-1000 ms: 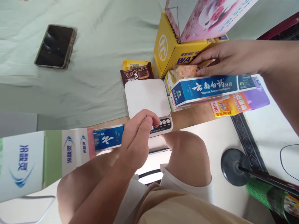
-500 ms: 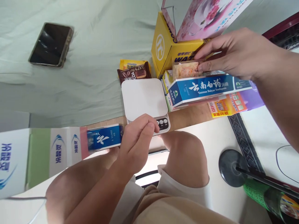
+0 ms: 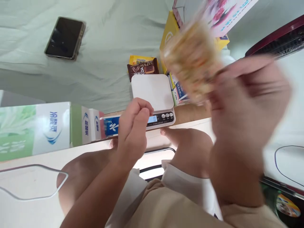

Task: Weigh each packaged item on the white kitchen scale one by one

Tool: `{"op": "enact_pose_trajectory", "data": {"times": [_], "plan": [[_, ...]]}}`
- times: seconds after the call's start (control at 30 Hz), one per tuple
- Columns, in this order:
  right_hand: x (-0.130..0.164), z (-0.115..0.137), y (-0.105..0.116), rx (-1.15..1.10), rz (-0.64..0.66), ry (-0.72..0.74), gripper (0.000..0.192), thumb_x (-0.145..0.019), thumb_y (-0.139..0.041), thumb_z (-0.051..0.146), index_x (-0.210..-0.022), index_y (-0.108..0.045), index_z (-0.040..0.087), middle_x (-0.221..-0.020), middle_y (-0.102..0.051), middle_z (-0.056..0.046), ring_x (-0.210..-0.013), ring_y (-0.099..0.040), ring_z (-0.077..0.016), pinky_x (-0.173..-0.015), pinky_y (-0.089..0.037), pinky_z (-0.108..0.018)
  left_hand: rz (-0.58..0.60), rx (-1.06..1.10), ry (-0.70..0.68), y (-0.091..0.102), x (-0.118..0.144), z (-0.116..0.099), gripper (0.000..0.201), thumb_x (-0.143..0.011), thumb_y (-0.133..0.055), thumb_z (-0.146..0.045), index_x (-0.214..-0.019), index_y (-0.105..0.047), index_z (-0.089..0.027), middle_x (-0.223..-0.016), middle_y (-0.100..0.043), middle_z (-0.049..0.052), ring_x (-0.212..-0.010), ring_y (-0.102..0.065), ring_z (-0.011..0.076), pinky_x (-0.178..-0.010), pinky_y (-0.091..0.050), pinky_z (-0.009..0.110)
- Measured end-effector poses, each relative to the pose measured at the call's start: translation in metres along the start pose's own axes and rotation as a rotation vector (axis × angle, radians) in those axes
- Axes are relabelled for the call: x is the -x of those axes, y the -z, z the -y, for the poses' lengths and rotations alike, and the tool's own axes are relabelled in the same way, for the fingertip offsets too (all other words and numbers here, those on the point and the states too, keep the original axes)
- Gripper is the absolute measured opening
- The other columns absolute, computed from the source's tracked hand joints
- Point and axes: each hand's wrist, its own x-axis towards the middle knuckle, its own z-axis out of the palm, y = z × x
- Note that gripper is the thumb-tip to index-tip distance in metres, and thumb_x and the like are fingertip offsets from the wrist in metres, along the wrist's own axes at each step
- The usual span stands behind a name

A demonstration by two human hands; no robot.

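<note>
Far left of the scale point(image 3: 153, 91) we have a row of green and white cartons point(image 3: 52, 126), with something pink at the end nearest it. Also to the scale's left, well behind it, our phone point(image 3: 65, 38) lies on the green cloth point(image 3: 104, 38), dark screen up. Just left of the scale is a blue box point(image 3: 111, 125), partly covered by our left hand point(image 3: 134, 126). Its fingers are curled into a loose fist at the scale's front left; we cannot tell whether they touch it. Just behind the scale lie a yellow wrapper point(image 3: 142, 59) and a brown wrapper point(image 3: 143, 69), the brown overlapping the yellow. The scale itself rests on the bench point(image 3: 191, 114), its display lit. Behind and to its right, we see a yellow box point(image 3: 169, 23) with a pink box point(image 3: 232, 15) on top. Held in the air to the right of the scale, apart from it, is the snack point(image 3: 193, 58), blurred, pinched at one edge by the fingers of our right hand point(image 3: 247, 95). Farthest right of the scale, and behind it, is a red-rimmed grille point(image 3: 280, 36)
</note>
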Motion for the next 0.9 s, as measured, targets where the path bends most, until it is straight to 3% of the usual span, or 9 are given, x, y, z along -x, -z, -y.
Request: {"op": "enact_pose_trajectory", "data": {"times": [0.03,0.1,0.23,0.33,0.43,0.5,0.63,0.8,0.9], "plan": [[0.019,-0.002,-0.013,-0.113,-0.006,-0.094,0.012,-0.081,-0.077,0.024,-0.085,-0.066,0.019,-0.077,-0.069,0.001,-0.069,-0.067,-0.0107,-0.062,-0.058,-0.027,-0.036,0.021,0.014,0.001,0.0,0.001,0.019,-0.1,-0.054,-0.029,-0.085,-0.064,-0.024,-0.082,-0.059,0.003,-0.08,-0.054,0.0188,-0.074,-0.041,0.035],[0.047,-0.008,-0.034,-0.073,-0.007,-0.11,0.011,-0.081,-0.078,0.022,-0.084,-0.068,0.019,-0.075,-0.07,0.002,-0.066,-0.066,-0.0093,-0.057,-0.057,-0.023,-0.086,0.049,0.038,0.003,0.001,0.003,0.016,-0.099,-0.054,-0.029,-0.087,-0.063,-0.024,-0.085,-0.058,0.003,-0.083,-0.053,0.0191,-0.076,-0.041,0.035],[0.063,-0.02,-0.047,0.295,0.063,0.096,0.013,-0.088,-0.078,0.022,-0.083,-0.066,0.021,-0.082,-0.071,0.001,-0.075,-0.068,-0.0091,-0.063,-0.06,-0.02,-0.078,0.037,0.061,0.003,0.004,0.005,0.014,-0.1,-0.056,-0.032,-0.09,-0.064,-0.026,-0.087,-0.056,0.003,-0.082,-0.049,0.0191,-0.076,-0.039,0.036],[0.063,-0.025,-0.047,0.4,0.109,0.203,0.016,-0.09,-0.077,0.021,-0.083,-0.063,0.02,-0.081,-0.069,0.0,-0.076,-0.067,-0.0093,-0.066,-0.061,-0.019,-0.033,0.019,0.079,0.004,0.006,0.002,0.015,-0.102,-0.055,-0.033,-0.093,-0.065,-0.027,-0.088,-0.058,0.003,-0.081,-0.049,0.0196,-0.075,-0.04,0.037],[0.068,-0.027,-0.045,0.437,0.152,0.173,0.013,-0.093,-0.074,0.022,-0.086,-0.063,0.02,-0.086,-0.069,-0.001,-0.076,-0.067,-0.0093,-0.064,-0.062,-0.018,-0.014,0.05,0.01,0.005,0.005,-0.003,0.018,-0.103,-0.057,-0.04,-0.094,-0.067,-0.028,-0.087,-0.06,0.003,-0.079,-0.05,0.0196,-0.072,-0.04,0.038],[0.075,-0.024,-0.04,0.499,0.238,0.142,0.008,-0.095,-0.072,0.025,-0.097,-0.066,0.019,-0.1,-0.072,-0.005,-0.09,-0.072,-0.0126,-0.068,-0.065,-0.02,-0.017,0.061,-0.05,0.006,0.003,-0.004,0.02,-0.102,-0.06,-0.044,-0.093,-0.069,-0.028,-0.084,-0.06,0.004,-0.077,-0.05,0.0203,-0.069,-0.04,0.039],[0.089,-0.018,-0.025,0.533,0.35,0.192,0.023,-0.094,-0.071,0.027,-0.117,-0.066,0.021,-0.126,-0.071,-0.012,-0.126,-0.071,-0.0257,-0.08,-0.069,-0.031,-0.032,0.05,-0.083,0.008,-0.001,-0.003,0.017,-0.099,-0.063,-0.043,-0.09,-0.071,-0.031,-0.085,-0.061,0.007,-0.08,-0.052,0.0241,-0.073,-0.042,0.044],[0.092,-0.03,-0.023,0.512,0.289,0.287,0.032,-0.091,-0.069,0.017,-0.122,-0.064,0.019,-0.124,-0.07,-0.013,-0.117,-0.072,-0.0229,-0.086,-0.066,-0.031,-0.064,0.05,-0.007,0.006,-0.008,-0.005,0.016,-0.096,-0.07,-0.047,-0.091,-0.074,-0.032,-0.089,-0.062,0.005,-0.086,-0.053,0.0229,-0.075,-0.042,0.044],[0.093,-0.035,-0.021,0.51,0.291,0.315,0.035,-0.092,-0.066,0.02,-0.127,-0.063,0.015,-0.125,-0.065,-0.015,-0.114,-0.07,-0.0214,-0.081,-0.064,-0.029,-0.102,0.045,-0.067,0.003,-0.011,-0.006,0.018,-0.095,-0.069,-0.046,-0.089,-0.075,-0.03,-0.09,-0.064,0.005,-0.087,-0.055,0.0225,-0.08,-0.042,0.044]]}}
